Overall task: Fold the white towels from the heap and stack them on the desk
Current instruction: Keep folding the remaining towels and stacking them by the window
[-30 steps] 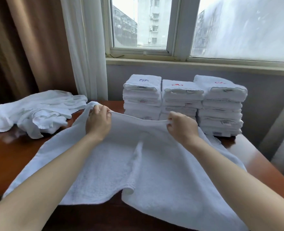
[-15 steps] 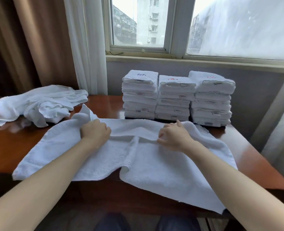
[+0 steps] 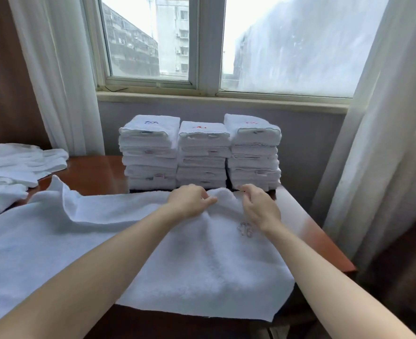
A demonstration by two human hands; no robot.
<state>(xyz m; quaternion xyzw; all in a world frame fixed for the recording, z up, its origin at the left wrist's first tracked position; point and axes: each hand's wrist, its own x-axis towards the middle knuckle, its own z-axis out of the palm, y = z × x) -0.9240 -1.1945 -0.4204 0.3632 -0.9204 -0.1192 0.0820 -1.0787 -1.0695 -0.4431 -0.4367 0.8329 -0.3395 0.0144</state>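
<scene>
White terry is filling most of what we are seeing: the towel is lying spread across the front of the desk, its near edge hanging over the front edge and its left part running out of view.

We are reaching both bare forearms in from the bottom corners, and they are converging on the towel's far edge, towards the desk's right side. Our left hand is lying knuckles up with the wrist fairly straight, its fingers curled and its fingertips pinching a small raised ridge of cloth. Our right hand is sitting just beside it, apart from it by that ridge, with the wrist bent and the fingers hooking down and forward; it is gripping the same far edge, close in front of the right-hand pile. So both hands are closing on the towel and neither is lying flat. A pale embroidered mark is showing on the cloth just beside the right wrist.

At the back edge three stacks of folded towels are standing side by side, touching one another, with a blue mark on top of the left one and red marks on the other two. The heap of loose towels is sitting at the left edge, near the spread towel's raised far-left corner. Behind the stacks a window is letting in grey light between two pale curtains.
</scene>
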